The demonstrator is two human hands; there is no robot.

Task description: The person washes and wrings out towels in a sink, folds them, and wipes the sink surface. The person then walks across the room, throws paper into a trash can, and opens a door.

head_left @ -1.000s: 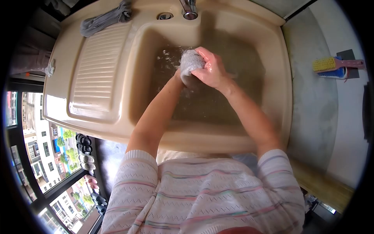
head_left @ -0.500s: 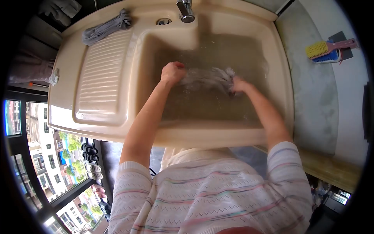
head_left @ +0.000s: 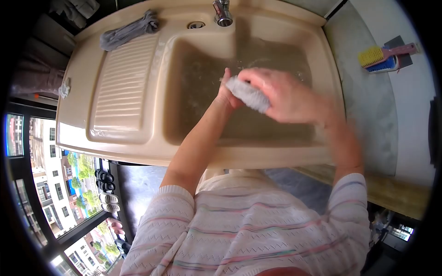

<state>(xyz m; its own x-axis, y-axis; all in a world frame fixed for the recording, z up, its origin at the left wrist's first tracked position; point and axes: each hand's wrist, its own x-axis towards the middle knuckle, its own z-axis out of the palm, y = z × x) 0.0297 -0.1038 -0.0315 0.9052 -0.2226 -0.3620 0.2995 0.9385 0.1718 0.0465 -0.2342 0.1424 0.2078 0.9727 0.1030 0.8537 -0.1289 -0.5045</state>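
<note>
A light grey wet cloth [head_left: 249, 95], bunched into a thick roll, is raised above the murky water. My right hand [head_left: 287, 96] is wrapped round its right side, slightly smeared by motion. Against the cloth's left end, my left hand [head_left: 224, 94] presses with one finger or the thumb pointing up; its other fingers are partly hidden behind the cloth. Below both hands is the beige sink basin [head_left: 171, 124], holding cloudy water.
A ribbed washboard [head_left: 120, 92] forms the sink's left side, with a folded grey cloth [head_left: 130, 31] at its back edge. The faucet [head_left: 223, 14] stands behind the basin. Brushes [head_left: 380, 57] hang on the right wall.
The cloth was stretched out in the water between both hands; now it is bunched and lifted above the surface. My hands have come together, the right moving left and the left moving right.
</note>
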